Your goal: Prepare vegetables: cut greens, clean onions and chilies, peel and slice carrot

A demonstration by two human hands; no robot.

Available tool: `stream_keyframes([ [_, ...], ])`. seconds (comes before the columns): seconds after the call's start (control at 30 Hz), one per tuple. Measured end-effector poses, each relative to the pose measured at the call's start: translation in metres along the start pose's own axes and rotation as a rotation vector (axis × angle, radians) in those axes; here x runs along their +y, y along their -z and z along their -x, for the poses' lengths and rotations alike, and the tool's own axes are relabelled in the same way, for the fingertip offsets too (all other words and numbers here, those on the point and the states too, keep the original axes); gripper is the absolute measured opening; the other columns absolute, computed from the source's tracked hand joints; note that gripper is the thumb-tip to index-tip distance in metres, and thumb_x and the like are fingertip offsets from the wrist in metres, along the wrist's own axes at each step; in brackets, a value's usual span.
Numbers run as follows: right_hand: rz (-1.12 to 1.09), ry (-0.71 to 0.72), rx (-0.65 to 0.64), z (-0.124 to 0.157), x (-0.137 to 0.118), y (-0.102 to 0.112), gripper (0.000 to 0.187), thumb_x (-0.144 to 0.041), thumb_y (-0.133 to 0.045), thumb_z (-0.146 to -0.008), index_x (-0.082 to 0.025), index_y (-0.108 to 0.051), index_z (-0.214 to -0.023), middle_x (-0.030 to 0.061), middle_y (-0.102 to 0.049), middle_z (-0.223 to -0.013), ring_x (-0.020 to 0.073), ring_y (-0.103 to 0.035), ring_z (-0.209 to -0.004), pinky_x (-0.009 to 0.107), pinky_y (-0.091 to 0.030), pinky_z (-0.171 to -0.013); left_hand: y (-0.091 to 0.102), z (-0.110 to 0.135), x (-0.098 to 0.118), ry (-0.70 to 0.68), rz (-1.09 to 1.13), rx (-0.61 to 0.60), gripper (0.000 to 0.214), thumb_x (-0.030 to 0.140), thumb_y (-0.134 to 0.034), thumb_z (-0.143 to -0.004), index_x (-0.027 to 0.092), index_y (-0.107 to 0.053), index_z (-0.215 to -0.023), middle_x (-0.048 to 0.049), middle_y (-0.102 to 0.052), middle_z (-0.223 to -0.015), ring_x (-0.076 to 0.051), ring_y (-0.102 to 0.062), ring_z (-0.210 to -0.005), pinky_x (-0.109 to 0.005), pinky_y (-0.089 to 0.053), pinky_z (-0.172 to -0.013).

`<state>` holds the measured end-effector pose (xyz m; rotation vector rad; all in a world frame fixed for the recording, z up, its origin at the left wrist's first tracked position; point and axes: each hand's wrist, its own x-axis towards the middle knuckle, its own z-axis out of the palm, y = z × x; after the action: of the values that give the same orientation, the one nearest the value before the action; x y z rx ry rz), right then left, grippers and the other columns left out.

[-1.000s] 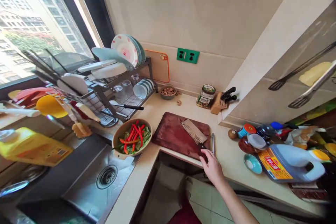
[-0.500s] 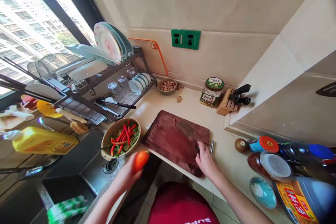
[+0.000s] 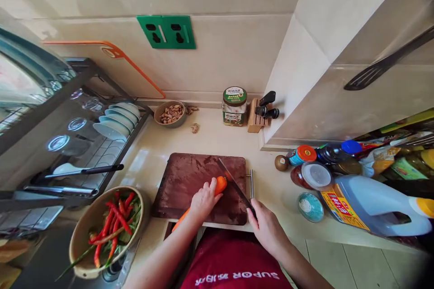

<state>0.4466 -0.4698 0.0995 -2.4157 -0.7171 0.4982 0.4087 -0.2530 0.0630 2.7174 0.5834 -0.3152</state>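
Observation:
My left hand (image 3: 202, 199) is wrapped round a carrot (image 3: 221, 184), pressing it down on the dark red cutting board (image 3: 190, 172). The carrot's thick end points up and right, while its thin end reaches past the board's near edge under my wrist. In my right hand (image 3: 266, 222) is the handle of a kitchen knife (image 3: 236, 187). Its blade slants up and left over the right part of the board, close beside the carrot's thick end. Whether blade and carrot touch, I cannot tell.
Left of the board stands a bowl of red chillies and greens (image 3: 117, 223), below a dish rack (image 3: 111, 144). Behind are a small bowl of garlic or nuts (image 3: 172, 114), a lidded jar (image 3: 234, 106) and a knife block (image 3: 257, 116). Bottles and a large jug (image 3: 369, 203) line the right.
My left hand has brought the carrot from beside the chilli bowl rightward onto the board. The knife has stayed over the board's right part. The view has turned to the right.

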Motion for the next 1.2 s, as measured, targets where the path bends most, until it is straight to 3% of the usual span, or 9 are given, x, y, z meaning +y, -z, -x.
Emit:
stream_keyframes([
  [0.1,0.02,-0.009,-0.035,-0.003,-0.008,-0.005,0.02,-0.023,-0.03,-0.089,-0.021,-0.05,-0.092,0.0052,-0.063,-0.08,0.0184,-0.061,-0.071,0.026,-0.042,-0.061,0.004,-0.004,-0.003,-0.023,-0.009,-0.002,0.054,0.041,-0.062,-0.073,0.017,-0.052,-0.121,-0.0143,-0.061,-0.086,-0.021,-0.061,-0.065,-0.024,-0.041,-0.053],
  [0.33,0.052,-0.043,-0.108,-0.009,-0.016,0.004,0.022,-0.02,-0.03,-0.088,-0.019,-0.051,-0.093,0.0059,-0.064,-0.08,0.0182,-0.062,-0.071,0.026,-0.042,-0.061,0.01,-0.008,-0.003,-0.125,-0.317,-0.113,0.057,0.044,-0.05,-0.081,0.016,-0.042,-0.129,-0.0124,-0.062,-0.091,-0.022,-0.064,-0.068,-0.025,-0.043,-0.05],
  [0.6,0.055,-0.108,-0.254,-0.011,-0.019,0.018,0.025,-0.02,-0.028,-0.088,-0.017,-0.052,-0.098,0.0084,-0.065,-0.085,0.0197,-0.063,-0.077,0.027,-0.042,-0.065,0.007,-0.011,-0.007,-0.123,-0.326,-0.149,0.057,0.046,-0.049,-0.081,0.018,-0.041,-0.129,-0.011,-0.061,-0.087,-0.023,-0.064,-0.066,-0.025,-0.042,-0.047],
  [0.77,0.063,-0.128,-0.302,-0.041,-0.029,0.001,0.018,-0.019,-0.033,-0.088,-0.017,-0.051,-0.092,0.0069,-0.065,-0.077,0.0176,-0.062,-0.068,0.024,-0.037,-0.057,0.007,-0.013,-0.007,-0.122,-0.302,-0.185,0.054,0.042,-0.049,-0.081,0.017,-0.041,-0.128,-0.0105,-0.06,-0.089,-0.023,-0.064,-0.067,-0.025,-0.044,-0.049],
  [0.9,0.165,-0.138,-0.247,-0.06,-0.04,-0.025,0.014,-0.016,-0.035,-0.088,-0.017,-0.049,-0.09,0.0072,-0.065,-0.076,0.0168,-0.062,-0.066,0.023,-0.034,-0.054,0.01,-0.013,-0.012,-0.12,-0.223,-0.226,0.054,0.039,-0.049,-0.082,0.014,-0.04,-0.128,-0.0126,-0.06,-0.097,-0.025,-0.065,-0.075,-0.027,-0.048,-0.054],
  [1.0,0.201,-0.054,-0.18,-0.055,-0.037,-0.036,0.013,-0.014,-0.037,-0.087,-0.017,-0.049,-0.09,0.007,-0.063,-0.078,0.0164,-0.061,-0.065,0.023,-0.035,-0.054,0.017,-0.009,-0.025,-0.133,-0.052,-0.228,0.051,0.038,-0.05,-0.081,0.016,-0.04,-0.126,-0.0127,-0.061,-0.105,-0.024,-0.064,-0.086,-0.028,-0.051,-0.065],
  [1.1,0.083,0.052,-0.088,-0.039,-0.023,-0.038,0.014,-0.019,-0.036,-0.087,-0.018,-0.049,-0.085,0.0051,-0.062,-0.075,0.0153,-0.06,-0.064,0.022,-0.038,-0.055,0.029,-0.007,-0.043,-0.169,0.17,-0.186,0.05,0.041,-0.049,-0.081,0.019,-0.039,-0.124,-0.011,-0.059,-0.114,-0.022,-0.06,-0.099,-0.029,-0.049,-0.08],
  [1.2,-0.106,0.024,0.033,-0.024,-0.006,-0.033,0.021,-0.028,-0.033,-0.089,-0.018,-0.051,-0.083,0.004,-0.061,-0.068,0.0143,-0.058,-0.061,0.022,-0.042,-0.056,0.042,-0.011,-0.058,-0.202,0.289,-0.169,0.05,0.044,-0.049,-0.08,0.022,-0.039,-0.123,-0.0079,-0.058,-0.116,-0.021,-0.057,-0.103,-0.031,-0.046,-0.086],
])
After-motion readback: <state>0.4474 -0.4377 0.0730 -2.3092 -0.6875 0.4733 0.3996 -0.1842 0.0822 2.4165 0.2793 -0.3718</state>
